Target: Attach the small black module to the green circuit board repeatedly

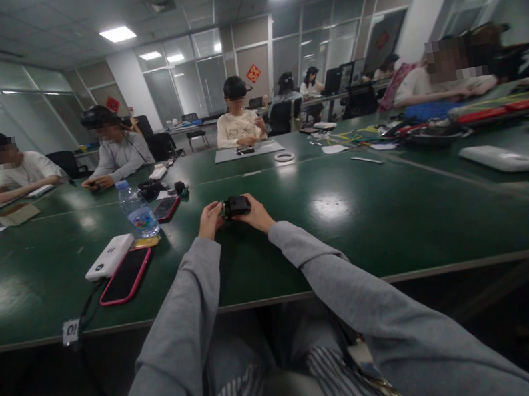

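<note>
A small black box-shaped device [238,205] is held up between both hands over the green table [276,270], near the middle of the view. My left hand [211,220] has its fingers closed on the device's left end, where a bit of green shows. On the right end, my right hand [257,214] grips the black body, its thumb and fingers bent round it. The device's details are too small to make out.
To the left lie a pink-edged phone [126,276], a white power bank [110,257] with a cable, a water bottle [137,209] and another phone [166,208]. A tape roll [283,157] lies ahead; a white device [499,159] and cables are right. Several people sit across.
</note>
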Demonstrator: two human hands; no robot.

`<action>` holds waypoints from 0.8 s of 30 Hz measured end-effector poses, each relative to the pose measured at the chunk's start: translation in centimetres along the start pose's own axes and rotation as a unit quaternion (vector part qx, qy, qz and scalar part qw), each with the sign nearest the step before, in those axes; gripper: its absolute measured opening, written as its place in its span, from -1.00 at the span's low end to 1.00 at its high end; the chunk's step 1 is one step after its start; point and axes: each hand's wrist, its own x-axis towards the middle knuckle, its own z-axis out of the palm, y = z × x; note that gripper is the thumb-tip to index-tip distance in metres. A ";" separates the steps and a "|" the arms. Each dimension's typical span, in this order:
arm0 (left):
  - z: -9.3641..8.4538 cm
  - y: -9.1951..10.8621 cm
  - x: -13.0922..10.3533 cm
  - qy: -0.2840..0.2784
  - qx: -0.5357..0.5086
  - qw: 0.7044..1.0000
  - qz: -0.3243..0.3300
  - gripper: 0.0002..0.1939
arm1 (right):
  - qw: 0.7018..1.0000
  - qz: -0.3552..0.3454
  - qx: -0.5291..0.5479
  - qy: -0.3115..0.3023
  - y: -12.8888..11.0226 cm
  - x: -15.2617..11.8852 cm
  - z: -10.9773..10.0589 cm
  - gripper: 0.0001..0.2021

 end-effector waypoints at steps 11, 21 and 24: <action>-0.9 0.3 0.1 -0.013 -0.041 0.998 -0.053 -0.47 | 0.999 0.018 0.027 0.010 0.3 0.6 -0.1 -0.37; -1.5 0.6 0.4 -0.005 -0.059 0.993 -0.103 -0.40 | 0.999 0.010 -0.031 -0.016 0.2 1.3 -2.1 -0.22; -1.9 0.6 0.5 -0.035 -0.076 0.991 -0.105 -0.42 | 0.999 0.051 -0.003 0.004 0.1 1.3 -2.1 -0.21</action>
